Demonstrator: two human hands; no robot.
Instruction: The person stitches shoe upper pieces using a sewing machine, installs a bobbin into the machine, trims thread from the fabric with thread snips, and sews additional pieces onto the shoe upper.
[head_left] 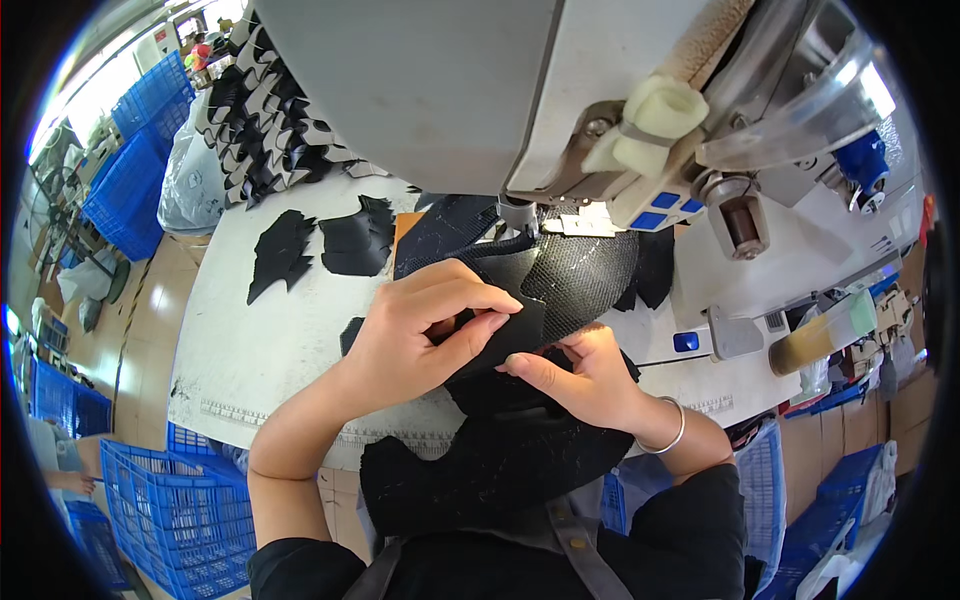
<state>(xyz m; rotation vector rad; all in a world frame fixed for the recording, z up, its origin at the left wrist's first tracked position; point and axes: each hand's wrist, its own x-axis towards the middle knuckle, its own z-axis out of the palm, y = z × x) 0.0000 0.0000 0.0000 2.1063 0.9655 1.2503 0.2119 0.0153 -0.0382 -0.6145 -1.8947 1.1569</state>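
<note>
My left hand (pixel 420 325) pinches the upper edge of a smooth black leather-like piece (pixel 520 335) between thumb and fingers. To its right, my right hand (pixel 595 380) is closed with thumb and fingers at the lower edge of the same black work. Beneath and beyond them, a mesh-textured black panel (pixel 580 280) lies under the head of a sewing machine (pixel 420 90). The machine's presser area (pixel 518 212) is just beyond my hands, its needle not clearly visible. Black fabric (pixel 500 465) drapes from the work over the table's front edge onto my lap.
Two cut black pieces (pixel 281 252) (pixel 358 238) lie on the white table (pixel 225 340) at left. Behind them is a pile of black-and-white pieces (pixel 270 120). Blue crates (pixel 180 510) stand on the floor at left. A thread spool (pixel 740 225) sits on the machine's right.
</note>
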